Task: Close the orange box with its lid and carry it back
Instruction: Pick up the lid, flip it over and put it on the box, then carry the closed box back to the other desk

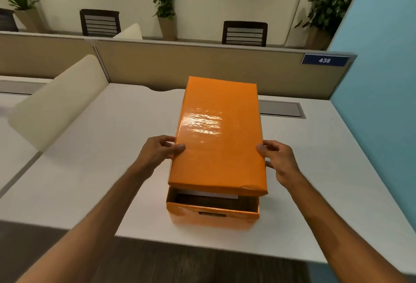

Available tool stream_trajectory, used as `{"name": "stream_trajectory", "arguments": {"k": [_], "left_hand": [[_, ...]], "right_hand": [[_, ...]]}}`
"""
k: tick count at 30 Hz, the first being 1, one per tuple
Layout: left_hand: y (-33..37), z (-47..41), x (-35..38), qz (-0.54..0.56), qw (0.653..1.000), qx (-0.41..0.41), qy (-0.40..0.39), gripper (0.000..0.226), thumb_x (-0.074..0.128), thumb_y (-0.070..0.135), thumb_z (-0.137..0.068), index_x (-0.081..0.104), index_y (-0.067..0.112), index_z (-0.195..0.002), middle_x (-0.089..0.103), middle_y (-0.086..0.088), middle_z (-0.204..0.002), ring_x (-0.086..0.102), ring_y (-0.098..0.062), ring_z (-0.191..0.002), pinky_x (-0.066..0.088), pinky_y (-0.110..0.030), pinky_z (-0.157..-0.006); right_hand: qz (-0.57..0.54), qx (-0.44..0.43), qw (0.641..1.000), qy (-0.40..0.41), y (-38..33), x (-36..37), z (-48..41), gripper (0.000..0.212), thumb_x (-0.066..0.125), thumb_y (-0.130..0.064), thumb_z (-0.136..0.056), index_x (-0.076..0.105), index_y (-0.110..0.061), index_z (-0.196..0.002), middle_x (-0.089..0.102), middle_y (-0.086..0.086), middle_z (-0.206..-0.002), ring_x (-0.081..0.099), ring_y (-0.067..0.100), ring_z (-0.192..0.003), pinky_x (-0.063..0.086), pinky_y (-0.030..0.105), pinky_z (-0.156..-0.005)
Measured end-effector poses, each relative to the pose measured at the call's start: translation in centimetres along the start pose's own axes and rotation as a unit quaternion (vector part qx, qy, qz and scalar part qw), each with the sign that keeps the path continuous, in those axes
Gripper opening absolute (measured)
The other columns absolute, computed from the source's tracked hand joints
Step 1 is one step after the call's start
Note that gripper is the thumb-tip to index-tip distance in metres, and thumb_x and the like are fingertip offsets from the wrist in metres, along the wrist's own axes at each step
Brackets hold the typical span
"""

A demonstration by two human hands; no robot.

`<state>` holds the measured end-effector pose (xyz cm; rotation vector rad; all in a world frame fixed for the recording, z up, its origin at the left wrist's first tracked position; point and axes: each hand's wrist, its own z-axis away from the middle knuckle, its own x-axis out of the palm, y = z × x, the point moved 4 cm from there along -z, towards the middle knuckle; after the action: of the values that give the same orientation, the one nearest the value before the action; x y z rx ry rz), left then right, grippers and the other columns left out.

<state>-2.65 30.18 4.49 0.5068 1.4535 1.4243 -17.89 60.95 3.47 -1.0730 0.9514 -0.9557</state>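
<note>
Orange box [212, 216] standing at the near edge of the white desk [90, 147], open at its near end, something white visible inside. Orange lid [218, 138] held above it, not seated, shifted toward the far edge. Left hand [157, 151] clamped on the lid's left side, thumb on top; right hand [279, 159] clamped on its right side likewise.

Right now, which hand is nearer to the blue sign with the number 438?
Right. The right hand grips the orange lid's right edge, on the same side as the blue sign on the partition. The left hand holds the lid's opposite edge, farther off.
</note>
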Motion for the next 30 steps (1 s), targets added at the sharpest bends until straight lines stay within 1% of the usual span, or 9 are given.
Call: {"name": "stream_trajectory", "arguments": {"k": [3, 6, 10, 13, 16, 21, 23, 27, 30], "left_hand": [[-1.2, 0.6, 0.1, -0.004, 1.0, -0.012, -0.011, 0.059, 0.078, 0.043, -0.076, 0.064, 0.013, -0.125, 0.067, -0.004, -0.12, 0.065, -0.026, -0.107, 0.054, -0.044, -0.092], [-2.1, 1.2, 0.3, -0.002, 1.0, -0.025, -0.014, 0.054, 0.078, 0.041, -0.078, 0.066, 0.013, -0.122, 0.068, -0.004, -0.12, 0.063, -0.026, -0.11, 0.051, -0.047, -0.098], [-3.4, 1.8, 0.8, 0.005, 0.999, -0.041, -0.029, 0.041, 0.077, 0.038, -0.079, 0.068, 0.016, -0.112, 0.071, -0.002, -0.111, 0.066, -0.024, -0.104, 0.052, -0.045, -0.096], [-4.3, 2.3, 1.3, 0.011, 0.997, -0.057, -0.049, 0.045, 0.077, 0.037, -0.079, 0.067, 0.012, -0.115, 0.072, -0.003, -0.11, 0.068, -0.025, -0.104, 0.054, -0.044, -0.094], [-4.7, 2.5, 1.4, 0.022, 0.997, -0.062, -0.05, 0.047, 0.076, 0.036, -0.079, 0.067, 0.01, -0.118, 0.072, -0.004, -0.11, 0.069, -0.025, -0.103, 0.055, -0.043, -0.092], [-4.7, 2.7, 1.7, 0.037, 0.996, -0.062, -0.048, 0.034, 0.073, 0.03, -0.084, 0.066, 0.013, -0.113, 0.072, -0.001, -0.106, 0.069, -0.02, -0.098, 0.055, -0.034, -0.08], [-4.6, 2.7, 1.8, 0.04, 0.996, -0.064, -0.045, 0.03, 0.071, 0.027, -0.086, 0.065, 0.014, -0.112, 0.071, 0.0, -0.104, 0.068, -0.019, -0.097, 0.055, -0.034, -0.08], [-4.7, 2.5, 1.8, 0.032, 0.996, -0.068, -0.041, 0.034, 0.07, 0.026, -0.088, 0.063, 0.01, -0.117, 0.07, -0.002, -0.105, 0.067, -0.019, -0.095, 0.054, -0.03, -0.074], [-4.8, 2.2, 1.8, 0.028, 0.996, -0.073, -0.034, 0.036, 0.07, 0.025, -0.088, 0.062, 0.008, -0.119, 0.069, -0.006, -0.108, 0.067, -0.023, -0.096, 0.053, -0.031, -0.074]], "right_hand": [[0.004, 0.02, 1.0, -0.007, 1.4, 0.2, 0.6, 0.045, 0.069, -0.025, -0.09, 0.059, -0.011, -0.131, 0.063, 0.004, -0.12, 0.06, 0.027, -0.111, 0.052, 0.051, -0.091], [0.009, 0.041, 0.999, -0.017, 2.5, 0.0, 1.2, 0.049, 0.072, -0.027, -0.088, 0.059, -0.009, -0.132, 0.065, 0.007, -0.124, 0.061, 0.029, -0.114, 0.052, 0.056, -0.094], [0.019, 0.057, 0.998, -0.024, 3.6, -0.1, 1.9, 0.05, 0.072, -0.027, -0.088, 0.059, -0.008, -0.133, 0.064, 0.01, -0.125, 0.062, 0.031, -0.114, 0.052, 0.059, -0.094], [0.024, 0.067, 0.997, -0.027, 4.3, -0.2, 2.1, 0.05, 0.072, -0.026, -0.089, 0.059, -0.008, -0.133, 0.064, 0.011, -0.126, 0.062, 0.033, -0.113, 0.052, 0.06, -0.095], [0.03, 0.073, 0.996, -0.038, 4.9, -0.1, 2.3, 0.047, 0.071, -0.026, -0.09, 0.058, -0.009, -0.132, 0.065, 0.012, -0.126, 0.063, 0.034, -0.113, 0.052, 0.059, -0.095], [0.034, 0.074, 0.995, -0.051, 5.0, 0.0, 2.3, 0.047, 0.069, -0.026, -0.091, 0.057, -0.009, -0.134, 0.065, 0.012, -0.127, 0.063, 0.033, -0.114, 0.054, 0.056, -0.092], [0.037, 0.072, 0.995, -0.054, 5.0, 0.0, 2.3, 0.048, 0.069, -0.027, -0.091, 0.057, -0.009, -0.134, 0.065, 0.011, -0.126, 0.063, 0.033, -0.113, 0.055, 0.053, -0.088], [0.044, 0.069, 0.995, -0.053, 5.2, 0.0, 2.2, 0.051, 0.069, -0.03, -0.091, 0.056, -0.01, -0.136, 0.064, 0.01, -0.127, 0.063, 0.032, -0.112, 0.056, 0.053, -0.086], [0.048, 0.066, 0.995, -0.053, 5.4, 0.1, 2.2, 0.053, 0.069, -0.032, -0.09, 0.056, -0.011, -0.137, 0.064, 0.008, -0.127, 0.064, 0.031, -0.111, 0.056, 0.052, -0.085]]}}
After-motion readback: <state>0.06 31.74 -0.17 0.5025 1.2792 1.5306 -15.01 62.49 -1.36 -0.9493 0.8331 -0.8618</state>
